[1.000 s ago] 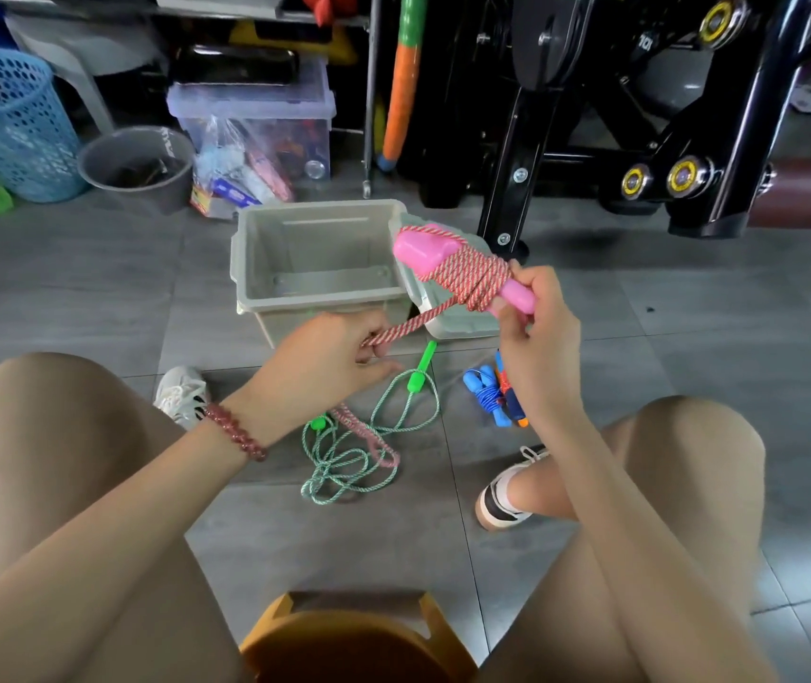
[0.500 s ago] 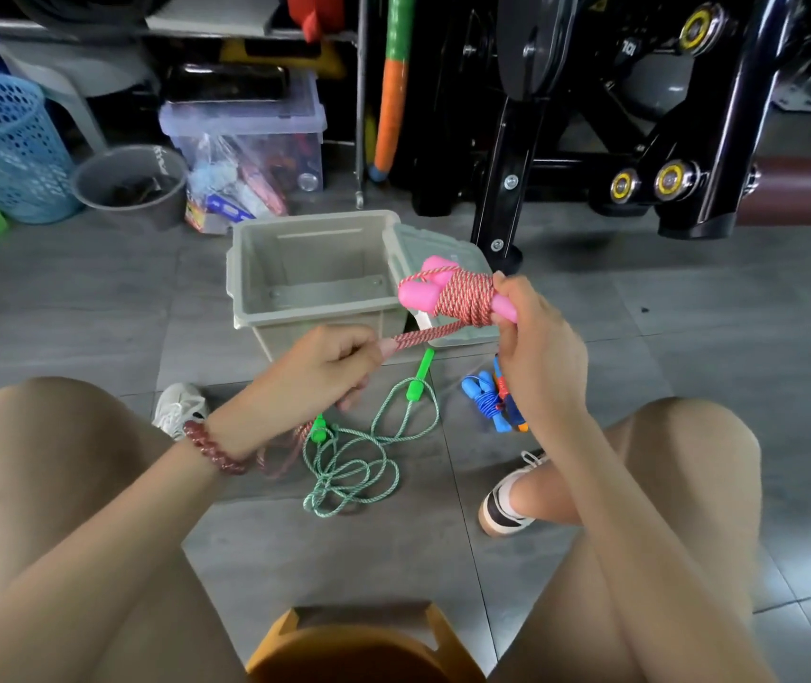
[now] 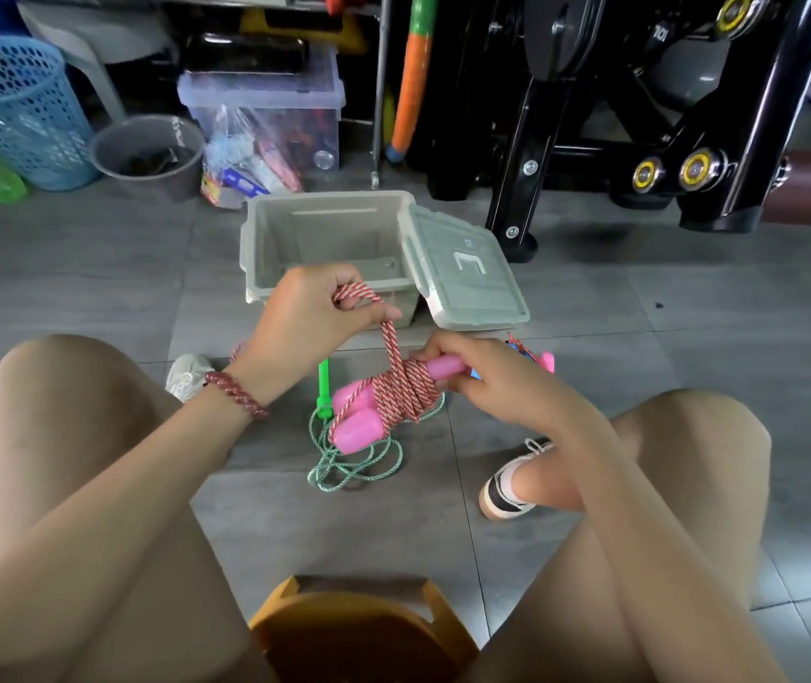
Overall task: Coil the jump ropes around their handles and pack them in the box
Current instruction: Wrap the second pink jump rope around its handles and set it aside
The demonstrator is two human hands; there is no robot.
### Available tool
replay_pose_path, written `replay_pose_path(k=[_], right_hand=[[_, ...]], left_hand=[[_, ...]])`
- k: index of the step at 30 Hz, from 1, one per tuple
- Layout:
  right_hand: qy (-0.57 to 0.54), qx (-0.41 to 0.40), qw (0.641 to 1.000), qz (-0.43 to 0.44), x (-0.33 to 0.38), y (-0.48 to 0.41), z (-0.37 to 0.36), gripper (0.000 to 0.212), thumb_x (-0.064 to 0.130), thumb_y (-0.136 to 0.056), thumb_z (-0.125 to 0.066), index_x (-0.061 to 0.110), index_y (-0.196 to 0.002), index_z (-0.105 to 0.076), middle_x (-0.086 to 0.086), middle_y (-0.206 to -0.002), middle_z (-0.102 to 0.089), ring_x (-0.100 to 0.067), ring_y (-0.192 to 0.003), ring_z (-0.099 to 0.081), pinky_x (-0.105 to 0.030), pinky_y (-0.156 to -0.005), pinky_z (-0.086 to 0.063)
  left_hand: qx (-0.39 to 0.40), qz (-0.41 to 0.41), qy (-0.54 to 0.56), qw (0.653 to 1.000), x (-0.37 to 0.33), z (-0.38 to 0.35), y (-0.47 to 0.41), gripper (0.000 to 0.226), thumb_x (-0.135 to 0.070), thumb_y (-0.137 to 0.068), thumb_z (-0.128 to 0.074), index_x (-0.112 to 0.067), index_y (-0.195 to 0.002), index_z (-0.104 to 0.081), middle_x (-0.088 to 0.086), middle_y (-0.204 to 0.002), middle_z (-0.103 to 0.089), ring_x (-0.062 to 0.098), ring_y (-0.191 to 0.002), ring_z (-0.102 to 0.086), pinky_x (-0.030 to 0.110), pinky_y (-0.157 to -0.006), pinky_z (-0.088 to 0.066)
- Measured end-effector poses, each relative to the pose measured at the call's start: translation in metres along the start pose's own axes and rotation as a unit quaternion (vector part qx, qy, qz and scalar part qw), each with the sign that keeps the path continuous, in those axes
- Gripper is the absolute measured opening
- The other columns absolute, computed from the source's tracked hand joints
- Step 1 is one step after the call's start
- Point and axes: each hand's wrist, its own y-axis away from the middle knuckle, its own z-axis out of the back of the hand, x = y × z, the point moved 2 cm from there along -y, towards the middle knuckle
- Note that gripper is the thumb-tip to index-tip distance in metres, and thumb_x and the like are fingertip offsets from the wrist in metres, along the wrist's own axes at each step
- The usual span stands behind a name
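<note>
Centre frame: your right hand [image 3: 487,382] grips the pink handles [image 3: 361,428]; your left hand [image 3: 304,322] pinches the red-white rope [image 3: 390,347] above them. Pull the strand taut and lay turns side by side. Tuck the tail before going to the box [image 3: 255,258].

— We see the striped rope [image 3: 406,394]: red and white diagonal bands, twisted like candy. The pink handles [image 3: 356,428] are a bright bubblegum shade.
— We also see the green rope [image 3: 327,468], pale mint flecked with white, and its handle [image 3: 324,386] in vivid green.
— The box [image 3: 324,239] and lid [image 3: 467,288] look dull grey-green to us.
— We note a light blue basket [image 3: 18,110] with a hole pattern, and a dark grey bucket [image 3: 166,184].
— We add a bracelet [image 3: 235,394] of dark red beads, an ochre stool [image 3: 364,633], plain grey tiles [image 3: 689,313].
</note>
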Motion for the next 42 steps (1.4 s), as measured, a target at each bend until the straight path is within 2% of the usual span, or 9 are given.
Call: replay_pose_path(k=[7, 10, 15, 21, 27, 33, 36, 39, 42], right_hand=[[-0.133, 0.019, 0.989, 0.057, 0.000, 0.004, 0.009, 0.034, -0.007, -0.085, -0.056, 0.026, -0.089, -0.048, 0.021, -0.084, -0.058, -0.002, -0.080, -0.051, -0.026, -0.077, -0.045], [-0.186, 0.024, 0.979, 0.075, -0.002, 0.005, 0.011, 0.019, -0.002, -0.086, -0.057, 0.016, -0.090, -0.049, 0.009, -0.086, -0.056, -0.007, -0.082, -0.052, -0.035, -0.078, -0.048], [-0.287, 0.040, 0.953, 0.084, -0.007, 0.007, 0.012, 0.014, -0.004, -0.089, -0.056, 0.004, -0.098, -0.048, -0.006, -0.091, -0.054, -0.010, -0.084, -0.054, -0.022, -0.078, -0.050], [-0.587, -0.092, 0.804, 0.011, -0.019, -0.008, 0.016, 0.017, 0.005, -0.084, -0.058, 0.011, -0.093, -0.044, -0.004, -0.081, -0.063, -0.015, -0.068, -0.061, -0.021, -0.061, -0.047], [-0.653, -0.250, 0.711, -0.072, -0.016, -0.019, -0.002, 0.015, -0.002, -0.094, -0.042, 0.011, -0.092, -0.049, -0.009, -0.081, -0.068, -0.016, -0.064, -0.064, -0.020, -0.051, -0.048], [-0.445, -0.361, 0.814, -0.096, -0.010, -0.021, -0.003, 0.015, -0.001, -0.094, -0.048, 0.014, -0.094, -0.048, -0.012, -0.085, -0.063, -0.020, -0.067, -0.060, -0.026, -0.051, -0.047], [-0.196, -0.428, 0.880, -0.068, -0.003, -0.015, 0.003, 0.018, 0.002, -0.090, -0.051, 0.019, -0.093, -0.045, -0.004, -0.077, -0.062, -0.012, -0.064, -0.054, -0.026, -0.057, -0.043], [-0.077, -0.432, 0.899, -0.016, 0.003, -0.013, 0.003, 0.017, 0.002, -0.091, -0.051, 0.019, -0.092, -0.045, 0.002, -0.072, -0.054, -0.009, -0.059, -0.044, -0.025, -0.056, -0.036], [-0.011, -0.431, 0.900, 0.063, 0.011, -0.016, -0.004, 0.009, -0.007, -0.087, -0.050, 0.001, -0.087, -0.052, -0.008, -0.086, -0.053, -0.004, -0.073, -0.039, -0.018, -0.064, -0.034]], left_hand=[[0.000, 0.039, -0.009, 0.999, 0.017, -0.004, -0.008, 0.057, -0.036, -0.068, -0.081, -0.021, -0.050, -0.030, -0.008, -0.046, -0.030, 0.008, -0.048, -0.025, 0.028, -0.049, -0.027], [0.007, 0.053, 0.008, 0.999, 0.023, -0.006, -0.010, 0.056, -0.034, -0.069, -0.081, -0.019, -0.050, -0.030, -0.006, -0.047, -0.029, 0.009, -0.049, -0.025, 0.027, -0.049, -0.026], [0.029, 0.054, 0.030, 0.998, 0.025, -0.009, -0.010, 0.053, -0.043, -0.068, -0.078, -0.016, -0.050, -0.036, -0.007, -0.048, -0.031, 0.010, -0.050, -0.026, 0.028, -0.049, -0.025], [0.023, 0.066, 0.032, 0.997, 0.031, -0.002, -0.014, 0.053, -0.050, -0.084, -0.050, -0.005, -0.058, -0.040, 0.005, -0.054, -0.032, 0.014, -0.051, -0.028, 0.029, -0.052, -0.025], [0.068, 0.085, -0.058, 0.992, 0.026, -0.013, -0.004, 0.045, -0.043, -0.096, -0.045, -0.018, -0.060, -0.055, -0.008, -0.048, -0.056, 0.008, -0.047, -0.049, 0.032, -0.063, -0.046], [0.061, 0.088, -0.022, 0.994, 0.012, -0.022, 0.002, 0.043, -0.031, -0.097, -0.047, -0.017, -0.057, -0.055, -0.005, -0.047, -0.057, 0.005, -0.041, -0.046, 0.024, -0.057, -0.042], [0.056, 0.077, 0.006, 0.995, 0.008, -0.025, 0.002, 0.041, -0.029, -0.098, -0.046, -0.020, -0.059, -0.053, -0.006, -0.047, -0.052, 0.006, -0.045, -0.044, 0.027, -0.058, -0.040], [0.035, 0.056, 0.056, 0.996, 0.001, -0.028, 0.005, 0.035, -0.036, -0.094, -0.049, -0.017, -0.065, -0.055, -0.008, -0.050, -0.041, 0.007, -0.049, -0.035, 0.029, -0.054, -0.032], [0.016, 0.047, 0.084, 0.995, -0.002, -0.031, 0.010, 0.043, -0.055, -0.082, -0.051, -0.014, -0.075, -0.058, -0.010, -0.059, -0.039, 0.009, -0.057, -0.032, 0.034, -0.055, -0.029]])
